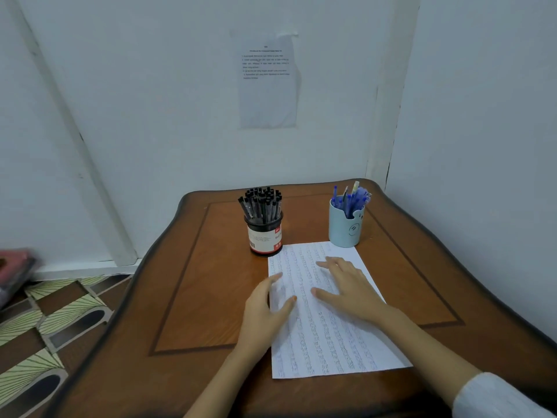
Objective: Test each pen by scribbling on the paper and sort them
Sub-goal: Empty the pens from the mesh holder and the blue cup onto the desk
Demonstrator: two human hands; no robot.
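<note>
1. Table [193,282], brown wood, fills the lower part of my view.
2. Paper [325,336], a white sheet covered in rows of scribbles, lies near its middle.
3. I see the right hand [349,285] flat on the sheet, fingers spread, holding nothing.
4. The left hand [265,309] sits at the sheet's left edge, fingers straight and blurred, holding nothing.
5. A black pot [265,236] packed with black pens [262,203] stands at the sheet's far left corner.
6. A blue cup [345,227] of blue pens [351,197] stands just beyond the far right corner.

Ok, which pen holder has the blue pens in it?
The pale blue cup, right of the black cylindrical tub, which holds only black-capped pens.
</note>
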